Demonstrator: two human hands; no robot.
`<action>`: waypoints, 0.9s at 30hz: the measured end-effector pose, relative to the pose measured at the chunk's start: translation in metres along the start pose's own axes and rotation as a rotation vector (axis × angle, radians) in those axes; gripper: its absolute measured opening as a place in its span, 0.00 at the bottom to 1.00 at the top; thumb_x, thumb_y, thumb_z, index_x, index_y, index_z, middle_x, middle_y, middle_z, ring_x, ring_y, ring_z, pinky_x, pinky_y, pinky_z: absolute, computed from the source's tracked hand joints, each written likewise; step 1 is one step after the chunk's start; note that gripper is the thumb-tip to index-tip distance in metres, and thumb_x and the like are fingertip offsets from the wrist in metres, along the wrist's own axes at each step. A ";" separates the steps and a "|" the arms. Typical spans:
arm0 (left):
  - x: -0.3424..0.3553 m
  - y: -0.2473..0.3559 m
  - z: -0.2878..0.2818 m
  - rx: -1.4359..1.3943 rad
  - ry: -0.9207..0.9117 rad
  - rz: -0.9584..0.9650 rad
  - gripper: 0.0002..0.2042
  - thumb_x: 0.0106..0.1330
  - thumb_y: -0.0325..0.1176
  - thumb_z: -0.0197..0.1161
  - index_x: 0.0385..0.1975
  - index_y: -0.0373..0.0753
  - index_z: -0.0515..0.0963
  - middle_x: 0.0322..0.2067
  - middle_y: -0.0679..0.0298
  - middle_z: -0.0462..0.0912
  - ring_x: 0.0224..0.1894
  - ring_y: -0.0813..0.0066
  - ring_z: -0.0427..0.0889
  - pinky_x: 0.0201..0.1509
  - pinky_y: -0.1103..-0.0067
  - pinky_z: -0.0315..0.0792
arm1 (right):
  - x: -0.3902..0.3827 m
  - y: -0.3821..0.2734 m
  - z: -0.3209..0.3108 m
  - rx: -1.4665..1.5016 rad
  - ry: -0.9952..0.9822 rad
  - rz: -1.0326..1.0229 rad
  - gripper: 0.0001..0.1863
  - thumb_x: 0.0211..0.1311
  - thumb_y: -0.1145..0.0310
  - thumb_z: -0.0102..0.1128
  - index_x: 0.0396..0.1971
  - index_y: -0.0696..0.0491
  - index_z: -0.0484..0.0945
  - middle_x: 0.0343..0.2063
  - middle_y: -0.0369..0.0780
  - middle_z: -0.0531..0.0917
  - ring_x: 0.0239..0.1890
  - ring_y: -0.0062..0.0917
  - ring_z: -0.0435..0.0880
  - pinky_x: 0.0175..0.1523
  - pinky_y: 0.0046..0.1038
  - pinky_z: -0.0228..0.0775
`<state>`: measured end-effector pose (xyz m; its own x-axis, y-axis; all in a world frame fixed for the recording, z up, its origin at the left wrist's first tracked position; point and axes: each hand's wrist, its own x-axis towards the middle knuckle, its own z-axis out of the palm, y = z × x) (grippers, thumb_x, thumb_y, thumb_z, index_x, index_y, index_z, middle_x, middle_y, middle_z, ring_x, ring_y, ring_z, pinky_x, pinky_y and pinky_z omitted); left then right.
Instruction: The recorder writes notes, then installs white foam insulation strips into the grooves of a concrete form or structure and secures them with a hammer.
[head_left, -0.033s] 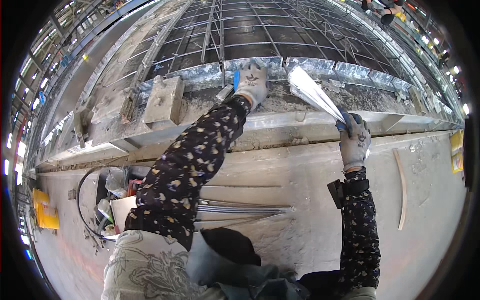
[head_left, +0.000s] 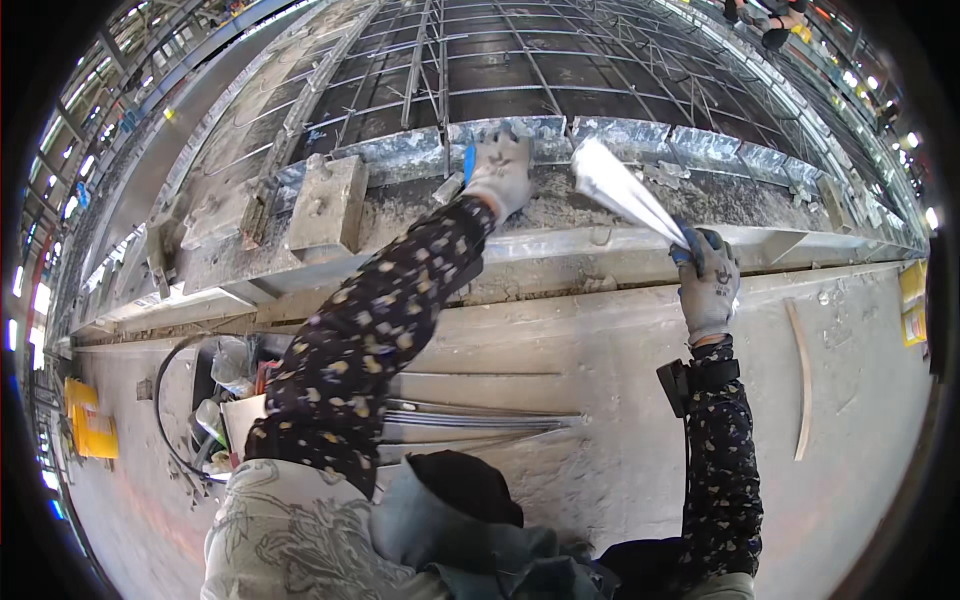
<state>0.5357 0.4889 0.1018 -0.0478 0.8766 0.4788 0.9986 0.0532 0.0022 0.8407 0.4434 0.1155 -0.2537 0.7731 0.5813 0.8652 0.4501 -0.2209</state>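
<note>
Steel bar grid [head_left: 500, 89] is edged by metal strip [head_left: 400, 153]. Left hand [head_left: 501, 170] is placed at metal strip; hold cannot be told. Shiny bundle [head_left: 626, 190] is pinched by closed right hand [head_left: 711, 285], end above ledge [head_left: 725, 206]: could be dropped by weak squeeze or snagged by lumps [head_left: 667, 171].

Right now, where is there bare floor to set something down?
The floor looks bare between the thin metal rods and the right sleeve, and between that sleeve and the curved wooden strip. Crowded at left: black hose, clear plastic bag.
</note>
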 end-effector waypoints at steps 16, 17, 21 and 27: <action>-0.099 -0.100 -0.048 -0.262 -0.039 -0.054 0.21 0.53 0.46 0.61 0.42 0.39 0.73 0.43 0.49 0.71 0.52 0.49 0.66 0.53 0.56 0.63 | 0.071 -0.093 0.048 -0.276 -0.335 -0.495 0.27 0.51 0.68 0.58 0.55 0.39 0.71 0.52 0.33 0.72 0.54 0.31 0.68 0.58 0.38 0.59; -0.098 -0.102 -0.051 -0.327 0.033 -0.111 0.19 0.53 0.43 0.62 0.40 0.39 0.74 0.41 0.49 0.72 0.48 0.49 0.68 0.50 0.59 0.65 | 0.075 -0.094 0.048 -0.262 -0.397 -0.578 0.26 0.52 0.69 0.56 0.55 0.40 0.71 0.51 0.33 0.72 0.53 0.30 0.68 0.57 0.38 0.60; -0.101 -0.098 -0.044 -0.619 0.201 -0.200 0.19 0.52 0.38 0.63 0.45 0.39 0.75 0.42 0.49 0.72 0.45 0.50 0.70 0.49 0.63 0.66 | 0.095 -0.091 0.070 -0.316 -0.372 -0.768 0.27 0.52 0.69 0.54 0.56 0.40 0.70 0.44 0.35 0.72 0.48 0.30 0.70 0.52 0.33 0.66; -0.099 -0.101 -0.051 -0.515 0.319 -0.017 0.22 0.54 0.37 0.59 0.51 0.43 0.75 0.44 0.53 0.73 0.46 0.52 0.71 0.51 0.63 0.65 | 0.103 -0.117 0.088 -0.332 -0.458 -0.590 0.26 0.54 0.72 0.52 0.56 0.40 0.70 0.39 0.38 0.72 0.40 0.30 0.76 0.39 0.32 0.78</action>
<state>0.4413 0.3723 0.0991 -0.1335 0.6871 0.7142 0.8848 -0.2421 0.3982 0.6755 0.5098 0.1317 -0.7966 0.5890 0.1363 0.5992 0.7393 0.3071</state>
